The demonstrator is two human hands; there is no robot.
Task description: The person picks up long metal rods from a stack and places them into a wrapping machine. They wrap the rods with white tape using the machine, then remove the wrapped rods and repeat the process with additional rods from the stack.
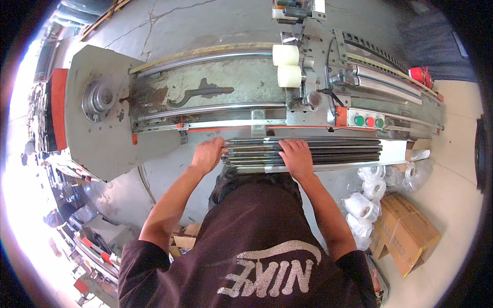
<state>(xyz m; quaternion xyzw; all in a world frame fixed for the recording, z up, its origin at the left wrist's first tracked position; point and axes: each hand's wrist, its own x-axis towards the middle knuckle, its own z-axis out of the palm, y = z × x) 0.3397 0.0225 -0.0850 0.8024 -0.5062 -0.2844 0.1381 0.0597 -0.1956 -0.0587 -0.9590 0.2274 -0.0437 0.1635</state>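
Observation:
Several long dark rods (344, 150) lie side by side in front of me, in a shallow white tray (394, 152). At their left ends, my left hand (208, 156) is closed, fingers curled on the rod tips. My right hand (298, 158) lies across the middle of the rods, its bent fingers gripping them from above. What the fingertips of both hands touch underneath is hidden.
Just beyond the rods stands a long grey machine (102, 143) with rails, white rollers (286, 55) and a button panel (367, 120). A hooked wrench (200, 94) lies on its bed. To the right are plastic-wrapped rolls (361, 206) and a cardboard box (406, 231).

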